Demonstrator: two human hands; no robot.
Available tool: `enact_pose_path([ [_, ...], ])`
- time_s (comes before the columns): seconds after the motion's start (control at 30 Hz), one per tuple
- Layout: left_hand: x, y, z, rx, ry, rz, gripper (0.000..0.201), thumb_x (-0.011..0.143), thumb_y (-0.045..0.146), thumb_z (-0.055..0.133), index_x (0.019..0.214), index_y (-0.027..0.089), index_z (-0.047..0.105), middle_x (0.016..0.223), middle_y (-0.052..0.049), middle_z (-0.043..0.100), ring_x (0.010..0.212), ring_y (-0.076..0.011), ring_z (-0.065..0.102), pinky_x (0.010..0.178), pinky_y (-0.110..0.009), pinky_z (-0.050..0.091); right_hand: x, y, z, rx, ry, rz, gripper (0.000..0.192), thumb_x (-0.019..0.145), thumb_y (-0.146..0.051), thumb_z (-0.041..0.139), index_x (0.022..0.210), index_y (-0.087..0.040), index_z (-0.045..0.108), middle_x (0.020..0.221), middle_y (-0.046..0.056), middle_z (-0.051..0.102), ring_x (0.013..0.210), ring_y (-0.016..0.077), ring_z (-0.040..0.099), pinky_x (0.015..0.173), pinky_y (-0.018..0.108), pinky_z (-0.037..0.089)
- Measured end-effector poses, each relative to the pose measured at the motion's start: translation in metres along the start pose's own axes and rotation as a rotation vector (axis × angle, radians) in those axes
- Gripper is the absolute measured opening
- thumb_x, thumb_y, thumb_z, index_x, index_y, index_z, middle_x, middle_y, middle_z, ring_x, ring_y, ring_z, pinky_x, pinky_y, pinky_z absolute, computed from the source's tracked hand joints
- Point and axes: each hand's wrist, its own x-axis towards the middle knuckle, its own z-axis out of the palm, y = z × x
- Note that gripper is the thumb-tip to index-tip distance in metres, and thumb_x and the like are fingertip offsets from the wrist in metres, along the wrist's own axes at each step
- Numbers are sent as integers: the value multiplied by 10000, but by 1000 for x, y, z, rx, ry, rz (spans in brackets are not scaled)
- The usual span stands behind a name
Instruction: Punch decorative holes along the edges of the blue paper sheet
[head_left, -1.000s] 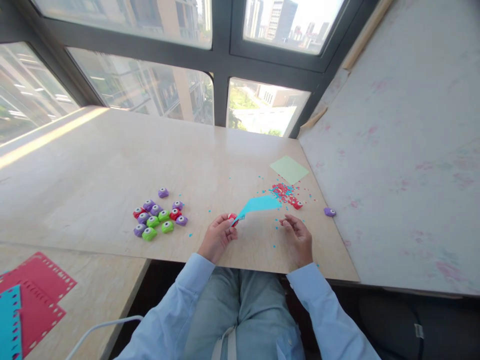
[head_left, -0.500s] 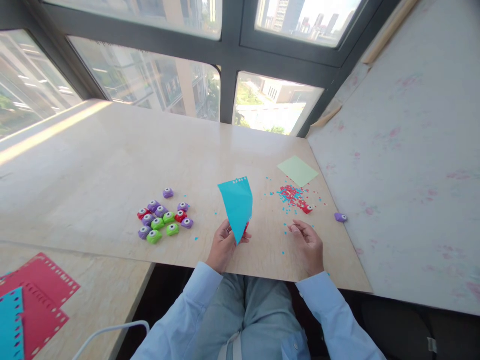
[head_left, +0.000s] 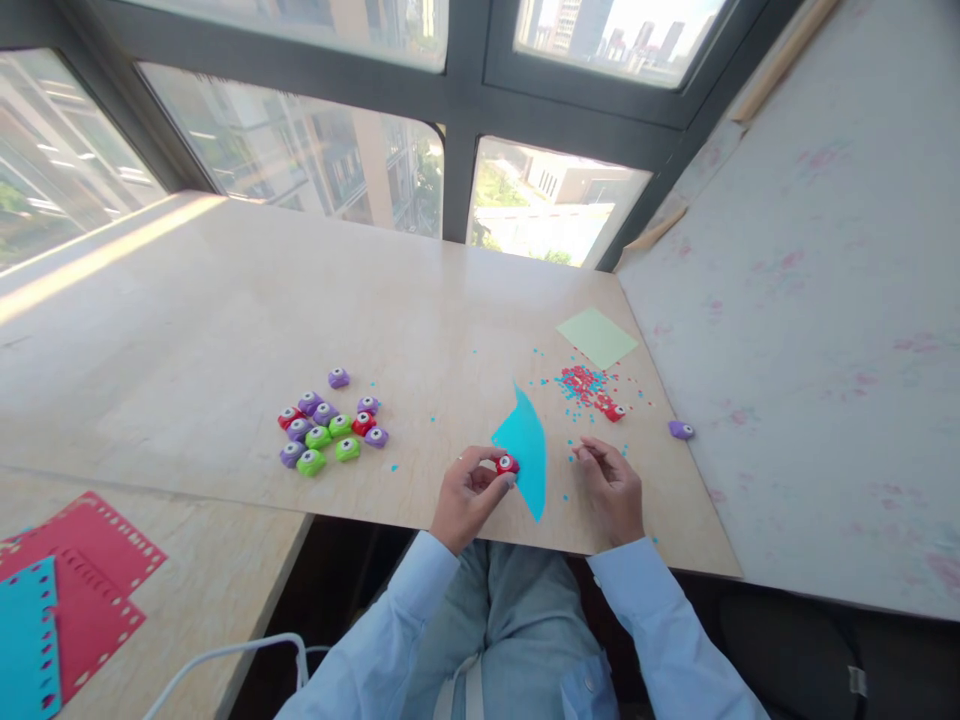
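1. We see a wide pale tabletop [head_left: 225, 330] running under a dark-framed window [head_left: 465, 90], with a speckled white board [head_left: 810, 330] lying along its right side.
2. On a lower surface at the near left lie red paper sheets [head_left: 90, 570] with punched edges, and a blue sheet [head_left: 26, 640] overlapping them.
3. A pale green paper square [head_left: 597, 337] rests flat near the far right corner of the tabletop.
4. Our blue paper [head_left: 525, 450] stands curved on edge between our two hands, just in front of us, one edge fed into a small red punch [head_left: 507, 464].
5. Our left hand [head_left: 469, 495] has its grip closed on the red punch, fingers pinching it from both sides, right at the paper's lower edge.
6. Our right hand [head_left: 611, 490] rests on the tabletop just right of the paper, its grip narrow with fingertips curled near each other; we cannot tell whether they pinch anything.
7. A cluster of small punches [head_left: 330, 432], purple, green and red, sits to the left of our hands, well apart from the paper.
8. A heap of red and blue paper bits [head_left: 589, 388] lies beyond the right hand, near the green square, with loose blue bits scattered around it.
9. One lone purple punch [head_left: 681, 430] sits at the tabletop's right edge beside the white board.
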Motion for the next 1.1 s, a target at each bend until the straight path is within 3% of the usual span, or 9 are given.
enact_pose_path([
  [0.2,-3,-3,3,161,-2,154,254,832,369,689,1030,210,675,1032,-84,653,791,-164,649,715,-302,539,-37,-6,1,16,75,27,257,735,-435,684,872,-219,704,844,72,762,804,286,683,702,405,566],
  [0.43,-3,-1,2,232,51,226,215,840,319,685,1023,207,678,1012,-82,639,876,-185,634,761,-324,543,-115,-33,17,320,142,285,493,874,-344,585,1339,-258,443,1248,133,621,1012,267,676,793,433,586],
  [0.53,-3,-3,2,234,66,232,246,832,317,697,1049,205,664,1036,-82,635,924,-197,634,804,-342,547,-120,-48,12,187,277,158,556,866,-319,616,1380,-286,406,1363,134,514,1218,272,560,944,452,523],
  [0.6,-3,-6,1,213,70,230,280,827,311,708,1079,206,647,1042,-77,632,926,-194,637,829,-352,546,-110,-58,6,112,353,10,543,837,-302,662,1343,-280,463,1328,121,524,1211,263,549,1021,469,460],
  [0.73,-3,-9,1,166,86,229,321,815,317,728,1103,212,635,1034,-70,635,914,-189,644,839,-354,546,-81,-71,5,-37,84,-194,394,836,-246,674,1220,-275,595,800,5,626,771,199,638,892,437,529],
  [0.8,-3,-8,0,146,92,223,308,797,328,749,1067,209,662,1017,-70,642,898,-191,646,823,-346,549,-68,-73,14,-126,-59,-297,471,840,-210,653,1299,-282,572,706,-23,610,749,200,646,923,452,518],
  [0.93,-2,-5,-1,45,78,173,272,754,348,792,975,208,718,972,-69,663,871,-196,663,788,-332,559,-60,-69,37,-110,-164,-362,759,863,-200,602,1542,-257,268,675,-23,608,1073,265,635,1005,509,465],
  [1.0,-1,-4,-1,4,78,152,280,730,355,811,952,205,728,935,-62,674,841,-193,670,773,-327,562,-62,-67,44,-66,-192,-331,827,866,-231,617,1566,-251,177,789,1,639,1048,257,629,1005,518,461],
  [1.1,0,-4,-2,-26,71,155,280,718,348,822,939,199,734,908,-54,682,812,-185,677,751,-316,564,-66,-65,48,-51,-222,-242,790,872,-260,628,1552,-249,228,803,-5,612,855,215,620,966,511,477],
])
